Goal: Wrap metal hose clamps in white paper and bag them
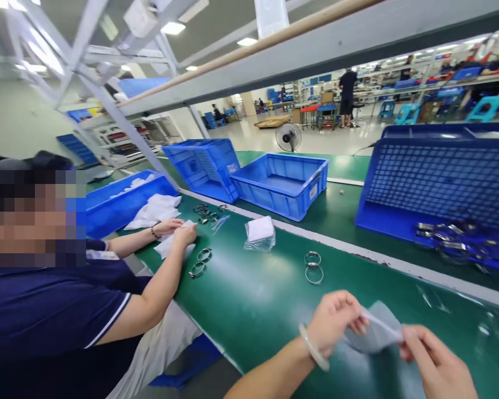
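A clear plastic bag (376, 330) is stretched between my two hands above the green table. My left hand (335, 321), with a pale bangle at the wrist, pinches one end of its upper edge. The other end is gripped between the thumb and fingers of my right hand (436, 354). Beyond my left hand, two metal hose clamps (314, 274) lie touching on the table. Farther off is a stack of white slips (260, 228) on clear plastic. More clear plastic bags (494, 332) lie to the right of my hands.
At left, a co-worker's hands (185, 235) handle a white bag near more hose clamps (197, 269). Blue crates (301, 202) line the table's far side. At right, a tilted blue crate (441, 166) holds a pile of clamps. A shelf beam (249, 61) crosses overhead.
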A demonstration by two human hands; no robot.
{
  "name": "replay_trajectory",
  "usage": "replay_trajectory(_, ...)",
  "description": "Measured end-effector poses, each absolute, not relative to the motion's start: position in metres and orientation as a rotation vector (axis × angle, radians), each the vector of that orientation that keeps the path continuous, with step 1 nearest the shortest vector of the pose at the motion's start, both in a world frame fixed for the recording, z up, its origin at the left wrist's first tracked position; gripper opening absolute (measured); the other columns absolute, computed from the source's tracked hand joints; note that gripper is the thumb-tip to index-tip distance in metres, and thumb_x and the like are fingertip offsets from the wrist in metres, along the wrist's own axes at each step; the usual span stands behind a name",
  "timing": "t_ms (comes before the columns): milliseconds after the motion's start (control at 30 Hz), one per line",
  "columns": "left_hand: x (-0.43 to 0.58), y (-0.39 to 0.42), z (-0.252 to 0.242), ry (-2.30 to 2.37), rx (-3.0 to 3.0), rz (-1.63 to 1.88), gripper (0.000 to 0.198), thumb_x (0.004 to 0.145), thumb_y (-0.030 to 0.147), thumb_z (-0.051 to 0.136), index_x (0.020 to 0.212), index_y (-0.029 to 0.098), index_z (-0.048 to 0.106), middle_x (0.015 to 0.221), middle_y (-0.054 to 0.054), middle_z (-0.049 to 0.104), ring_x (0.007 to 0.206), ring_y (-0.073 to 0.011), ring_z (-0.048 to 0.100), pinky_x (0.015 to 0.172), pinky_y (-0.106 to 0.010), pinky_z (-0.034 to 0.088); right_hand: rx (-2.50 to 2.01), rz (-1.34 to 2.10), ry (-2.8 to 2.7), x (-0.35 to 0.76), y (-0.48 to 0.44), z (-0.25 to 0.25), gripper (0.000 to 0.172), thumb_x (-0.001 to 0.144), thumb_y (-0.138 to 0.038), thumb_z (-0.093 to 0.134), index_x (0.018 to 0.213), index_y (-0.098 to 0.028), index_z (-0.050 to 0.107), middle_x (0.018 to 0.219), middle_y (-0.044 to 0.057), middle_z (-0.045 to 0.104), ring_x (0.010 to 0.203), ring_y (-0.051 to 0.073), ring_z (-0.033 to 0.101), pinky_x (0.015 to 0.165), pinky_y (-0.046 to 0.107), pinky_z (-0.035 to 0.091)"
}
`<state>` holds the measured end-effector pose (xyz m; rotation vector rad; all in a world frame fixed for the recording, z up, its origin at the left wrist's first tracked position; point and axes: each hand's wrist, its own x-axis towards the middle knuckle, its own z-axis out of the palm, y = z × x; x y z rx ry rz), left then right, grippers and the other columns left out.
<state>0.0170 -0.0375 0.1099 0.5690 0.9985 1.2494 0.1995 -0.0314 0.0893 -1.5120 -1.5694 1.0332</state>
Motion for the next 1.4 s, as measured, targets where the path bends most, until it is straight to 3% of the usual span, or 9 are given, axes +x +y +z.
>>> replay_trajectory(167, 0.010, -0.025, 0.124, 0.964, 0.658, 1.303, 0.024, 0.072, 0.032, 0.069, 0.073, 0.012, 0.055, 0.068, -0.003, 0.063, 0.057, -0.0084, 0.056, 0.059, -0.020, 0.041, -1.455, 0.974, -1.468, 0.192, -0.025, 0.116, 0.037, 0.081, -0.054, 0.053, 0.069, -0.020, 0.061, 0.061, 0.001, 0.058, 0.059, 0.016, 0.056, 0.053, 0.020, 0.044)
replay_trajectory(433, -0.007, -0.090, 0.059, 1.143, 0.542, 1.070, 0.028, 0.075, 0.035, 0.068, 0.073, 0.011, 0.054, 0.070, -0.004, 0.062, 0.060, -0.0083, 0.055, 0.059, -0.020, 0.041, -1.606, 1.192, -1.623, 0.200, -0.091, 0.050, 0.037, 0.089, -0.051, 0.045, 0.073, -0.020, 0.060, 0.066, 0.000, 0.059, 0.062, 0.015, 0.057, 0.056, 0.021, 0.044)
replay_trajectory(633, -0.013, -0.123, 0.040, 1.219, 0.569, 0.928, 0.037, 0.077, 0.046, 0.066, 0.086, 0.013, 0.052, 0.085, -0.006, 0.062, 0.061, -0.0108, 0.060, 0.053, -0.021, 0.047, -1.527, 0.838, -1.834, 0.208, -0.108, 0.057, 0.019, 0.091, -0.039, 0.049, 0.086, -0.022, 0.057, 0.083, 0.001, 0.063, 0.072, 0.015, 0.060, 0.066, 0.022, 0.045)
replay_trajectory(733, -0.008, -0.121, 0.037, 1.280, 0.673, 0.887, 0.042, 0.077, 0.049, 0.065, 0.095, 0.012, 0.055, 0.085, -0.007, 0.063, 0.060, -0.0114, 0.061, 0.053, -0.023, 0.049, -1.310, 0.771, -1.961, 0.190, -0.099, 0.066, 0.010, 0.094, -0.027, 0.048, 0.088, -0.022, 0.055, 0.086, 0.002, 0.062, 0.079, 0.016, 0.059, 0.073, 0.025, 0.044)
replay_trajectory(867, -0.003, -0.112, 0.030, 1.306, 0.717, 0.902, 0.046, 0.080, 0.053, 0.058, 0.092, 0.009, 0.060, 0.079, -0.008, 0.065, 0.059, -0.0117, 0.061, 0.053, -0.022, 0.048, -1.135, 0.723, -2.103, 0.164, -0.087, 0.065, 0.008, 0.094, -0.020, 0.046, 0.095, -0.022, 0.053, 0.089, 0.004, 0.061, 0.085, 0.018, 0.059, 0.075, 0.029, 0.045)
replay_trajectory(1100, -0.007, -0.110, 0.036, 1.275, 0.877, 0.988, 0.035, 0.087, 0.042, 0.054, 0.096, 0.010, 0.068, 0.078, -0.007, 0.066, 0.068, -0.0139, 0.060, 0.064, -0.024, 0.049, -1.184, 0.733, -2.300, 0.144, -0.074, 0.055, 0.014, 0.095, -0.021, 0.042, 0.103, -0.023, 0.054, 0.097, 0.006, 0.059, 0.088, 0.020, 0.058, 0.076, 0.033, 0.048)
replay_trajectory(1233, -0.009, -0.109, 0.048, 1.339, 1.094, 0.989, 0.030, 0.090, 0.034, 0.050, 0.098, 0.014, 0.071, 0.079, -0.006, 0.067, 0.073, -0.0158, 0.059, 0.071, -0.026, 0.047, -1.173, 0.759, -2.323, 0.139, -0.067, 0.057, 0.012, 0.095, -0.022, 0.041, 0.097, -0.023, 0.053, 0.096, 0.005, 0.059, 0.087, 0.020, 0.059, 0.073, 0.032, 0.049)
replay_trajectory(1400, -0.011, -0.104, 0.063, 1.432, 1.281, 0.927, 0.029, 0.091, 0.028, 0.046, 0.096, 0.017, 0.072, 0.076, -0.006, 0.067, 0.067, -0.0151, 0.056, 0.068, -0.026, 0.043, -1.150, 0.814, -2.297, 0.139, -0.063, 0.061, 0.010, 0.095, -0.022, 0.039, 0.092, -0.023, 0.049, 0.092, 0.005, 0.059, 0.085, 0.020, 0.059, 0.073, 0.033, 0.049)
